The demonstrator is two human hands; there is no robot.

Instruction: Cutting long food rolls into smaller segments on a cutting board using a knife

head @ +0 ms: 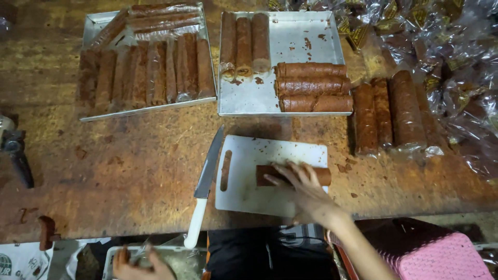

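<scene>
Two metal trays sat at the far side of a worn, crumb-strewn wooden table (119,171): the left tray (92,23) was packed with brown rolls in clear wrap, while the right tray (311,36) held three unwrapped rolls standing lengthwise and three more lying crosswise. More wrapped rolls (394,111) lay on the table just right of that tray, beside a heap of crinkled clear wrappers (456,57) filling the far right corner. Nearer the person lay a white cutting board (244,192), and across it a single brown roll (270,173). The right hand (303,189) rested on top of this roll with its fingers spread and laid flat — pressing rather than clasping. A white-handled knife (205,186) lay untouched on the table just left of the board, blade pointing away. The left hand (137,264) was down below the table edge over a white basket (111,256), its fingers curled around something clear (what exactly could not be made out). A pink plastic stool (441,254) stood at the lower right.
</scene>
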